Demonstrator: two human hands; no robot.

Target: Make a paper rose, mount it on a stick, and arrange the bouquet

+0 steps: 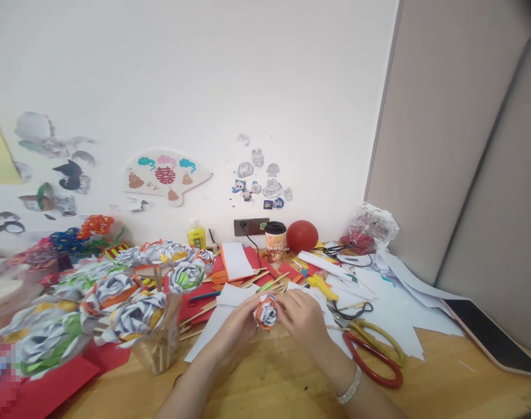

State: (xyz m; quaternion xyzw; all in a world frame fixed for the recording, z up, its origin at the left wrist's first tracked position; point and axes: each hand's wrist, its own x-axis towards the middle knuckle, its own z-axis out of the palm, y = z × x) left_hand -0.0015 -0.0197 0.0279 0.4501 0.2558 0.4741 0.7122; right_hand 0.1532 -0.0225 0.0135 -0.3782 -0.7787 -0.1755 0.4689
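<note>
A small paper flower [265,312], white with orange edges, is held between my two hands above the front middle of the table. My left hand [241,320] is closed around its left side. The fingers of my right hand [301,311] pinch its right edge, and a bracelet circles that wrist. A thin stick seems to stick out below my right hand, but its link to the flower is hidden. To the left, a clear cup [158,343] of sticks stands among several larger paper flowers [138,314].
Scissors with red and yellow handles [376,352] lie right of my right hand, near a yellow glue gun [322,287]. Behind stand a paper coffee cup [275,241], a red balloon [302,235] and a glue bottle [196,234]. White sheets [392,311] and a tablet [495,334] lie right.
</note>
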